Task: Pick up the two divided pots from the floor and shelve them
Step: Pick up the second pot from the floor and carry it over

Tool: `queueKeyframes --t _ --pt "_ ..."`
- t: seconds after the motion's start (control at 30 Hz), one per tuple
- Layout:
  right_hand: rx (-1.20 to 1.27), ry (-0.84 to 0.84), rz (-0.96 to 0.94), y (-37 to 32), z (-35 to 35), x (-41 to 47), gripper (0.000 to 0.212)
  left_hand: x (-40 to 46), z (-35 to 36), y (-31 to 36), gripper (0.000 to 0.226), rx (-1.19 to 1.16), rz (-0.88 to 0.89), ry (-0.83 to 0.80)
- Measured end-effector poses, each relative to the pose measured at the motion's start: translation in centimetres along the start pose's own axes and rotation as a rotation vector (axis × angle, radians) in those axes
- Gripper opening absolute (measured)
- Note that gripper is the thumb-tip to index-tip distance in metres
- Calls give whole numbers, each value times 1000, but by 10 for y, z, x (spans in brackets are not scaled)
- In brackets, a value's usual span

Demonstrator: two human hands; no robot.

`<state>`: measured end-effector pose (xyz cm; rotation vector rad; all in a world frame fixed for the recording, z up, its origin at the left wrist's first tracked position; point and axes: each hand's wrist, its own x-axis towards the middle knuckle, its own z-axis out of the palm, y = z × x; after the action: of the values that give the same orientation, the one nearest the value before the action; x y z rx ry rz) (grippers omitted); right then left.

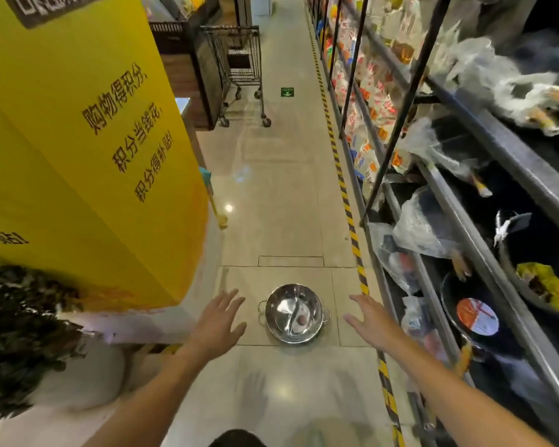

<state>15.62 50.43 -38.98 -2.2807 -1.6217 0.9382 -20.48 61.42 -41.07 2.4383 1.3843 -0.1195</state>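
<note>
On the pale tiled floor (281, 195) of a shop aisle, near and centre: a shiny steel divided pot (293, 313), upright, with a curved partition across its bowl, a small handle at each side, and a round reddish spot showing inside the right half. Only one such pot in sight on the floor. Left of it, apart and not touching: the left hand (219, 321), palm down, fingers (227, 300) spread wide and holding nothing. Right of it, likewise apart: the right hand (370, 321), palm down, fingers (362, 301) splayed open and empty, bare forearm reaching in from the near right. Between the two hands, the pot, with clear floor on either side. Along the right edge of the aisle: a yellow-and-black striped floor line (344, 191) running from near to far, and just beyond it dark metal shelving (484, 240) with cookware wrapped in clear plastic, among it a dark pan with a round red-and-white label (477, 317). Further along the same shelves: packets in red and white. At left, close and large: a yellow pillar (78, 150) with dark printed characters. Far down the aisle, left of centre: an empty shopping trolley (239, 69), and beyond it a small green floor sticker (287, 91).
</note>
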Motion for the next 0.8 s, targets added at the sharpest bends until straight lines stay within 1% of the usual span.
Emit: queueKeyframes --t 0.07,0.17,0.27,0.33,0.5,0.6,0.8 --pt "4 -19 24 3 2 29 60 26 13 -8 80 -56 7 -26" --pt "11 -44 75 13 19 75 60 69 38 -25 80 -140 13 -58" --pt "38 -56 140 34 56 130 61 123 74 -51 77 -188 17 -56" --pt "33 -60 181 50 86 169 62 157 110 -71 73 -210 21 -68" --pt "47 -68 236 109 193 271 57 231 230 -131 70 -227 -44 -74" --pt "65 -93 262 159 267 330 63 276 316 -163 68 -235 -56 -70" --pt "57 -74 301 269 400 429 72 365 489 -204 71 -196 -52 -55"
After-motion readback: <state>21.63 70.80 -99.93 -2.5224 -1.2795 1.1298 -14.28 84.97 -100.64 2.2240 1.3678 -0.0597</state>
